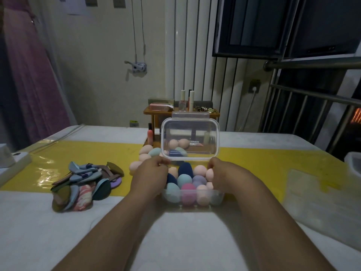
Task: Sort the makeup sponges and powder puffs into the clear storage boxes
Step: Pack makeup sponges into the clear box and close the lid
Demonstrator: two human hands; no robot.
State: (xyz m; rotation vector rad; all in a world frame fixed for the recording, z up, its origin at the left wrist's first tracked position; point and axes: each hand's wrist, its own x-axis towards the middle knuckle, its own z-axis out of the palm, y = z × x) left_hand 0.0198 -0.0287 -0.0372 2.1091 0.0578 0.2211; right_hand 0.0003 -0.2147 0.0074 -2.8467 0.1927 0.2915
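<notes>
**Recorder:** Entry. The clear box point(218, 191) sits on the table point(195, 241) straight in front of you. It is heaped with sponges point(184, 179) that rise above its rim. The lid point(190, 133) stands upright at the box's far edge. Your left hand point(150, 173) and right hand point(222, 171) are at the lid's two lower corners, one on each side of the box. The fingers point(164, 163) are curled in and pinch the lid.

**Checker:** Grip agreed. Where is the rest of the stock?

**Recorder:** Loose sponges point(145, 149) lie just left of the box, by its far corner. The powder puffs point(86, 180) are piled well to the left of the box, and I see none in a container. A second clear box point(354, 163) shows far to the right, at the frame edge.

**Checker:** Risk, as I judge it: if you fold the lid down now, the heap pushes back. The top sponges stand higher than the rim, so the lid probably won't seat. A round sponge by the box's right wall could squeeze out and roll away.

**Recorder:** Second risk: the box looks light, and you hold only the lid. If you press unevenly, the box may tip or slide toward you.

**Checker:** The loose sponges also look to have no room inside. If you close the box now, they stay outside it. Level the heap first.
</notes>
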